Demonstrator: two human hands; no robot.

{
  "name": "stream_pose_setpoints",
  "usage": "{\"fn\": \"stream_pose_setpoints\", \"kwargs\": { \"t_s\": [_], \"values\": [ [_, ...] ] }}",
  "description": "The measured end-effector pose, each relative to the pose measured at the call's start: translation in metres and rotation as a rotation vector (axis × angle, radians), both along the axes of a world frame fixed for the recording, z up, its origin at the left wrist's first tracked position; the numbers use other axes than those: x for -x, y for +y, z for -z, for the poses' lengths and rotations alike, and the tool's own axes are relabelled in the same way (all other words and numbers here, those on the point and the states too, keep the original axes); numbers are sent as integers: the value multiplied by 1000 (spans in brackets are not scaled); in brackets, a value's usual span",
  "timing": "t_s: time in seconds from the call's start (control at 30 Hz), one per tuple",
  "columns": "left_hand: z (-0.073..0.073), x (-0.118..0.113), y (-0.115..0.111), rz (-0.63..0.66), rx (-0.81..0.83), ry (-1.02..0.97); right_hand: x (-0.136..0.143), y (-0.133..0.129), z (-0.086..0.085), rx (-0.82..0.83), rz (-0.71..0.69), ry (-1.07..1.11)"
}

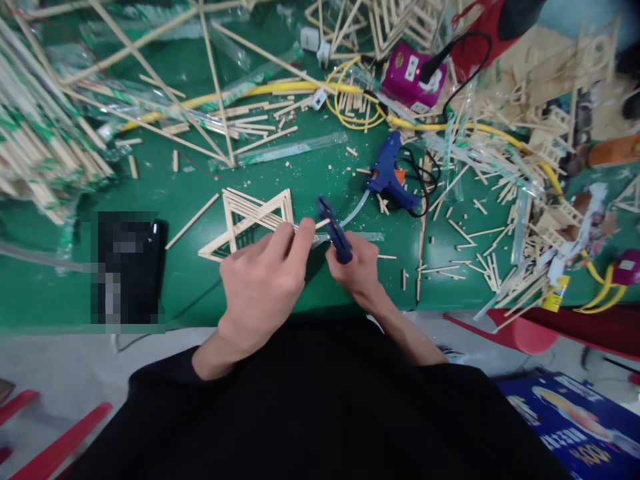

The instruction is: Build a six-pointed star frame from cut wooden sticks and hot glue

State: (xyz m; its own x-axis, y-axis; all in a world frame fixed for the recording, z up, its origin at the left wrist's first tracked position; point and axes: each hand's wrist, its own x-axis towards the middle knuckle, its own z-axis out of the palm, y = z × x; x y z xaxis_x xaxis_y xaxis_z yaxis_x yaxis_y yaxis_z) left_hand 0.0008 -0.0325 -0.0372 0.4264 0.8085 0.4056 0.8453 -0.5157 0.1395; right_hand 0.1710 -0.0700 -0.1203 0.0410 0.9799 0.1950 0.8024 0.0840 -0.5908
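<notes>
My left hand is closed round a thin wooden stick, whose end sticks out past the fingers to the right. Just behind that hand lies a star-shaped frame of wooden sticks, partly covered by it. In my right hand are dark blue pliers or cutters, with their head pointing up beside the stick's end. Whether the jaws touch the stick is too blurred to tell. A blue glue gun lies beyond my right hand, a pale glue stick at its rear.
The green table holds scattered stick pieces, bundled sticks at left and a blurred black object. A purple power socket and yellow cable lie at the back. A red stool stands at right.
</notes>
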Motion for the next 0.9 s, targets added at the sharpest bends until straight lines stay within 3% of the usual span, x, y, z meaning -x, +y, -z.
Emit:
{"fn": "stream_pose_setpoints", "kwargs": {
  "t_s": [0.1,0.3,0.4,0.5,0.57,0.63,0.83,0.9],
  "values": [
    [6,9,3,-1,71,-25,1,2,3,1,-7,9],
    [17,29,3,81,383,-347,-2,0,2,10,23,26],
    [15,34,-3,76,469,-449,-4,1,-13,22,-27,53],
    [15,41,-11,31,506,-496,-7,13,-39,60,-135,15],
    [16,49,-17,-7,506,-504,-9,34,-52,37,-169,-131],
    [18,56,-26,-36,481,-501,-9,65,-53,72,-173,-303],
    [25,71,-56,-221,409,-437,4,165,-18,4,-246,-459],
    [27,75,-64,-288,392,-458,14,179,-17,124,-226,-575]
  ]
}}
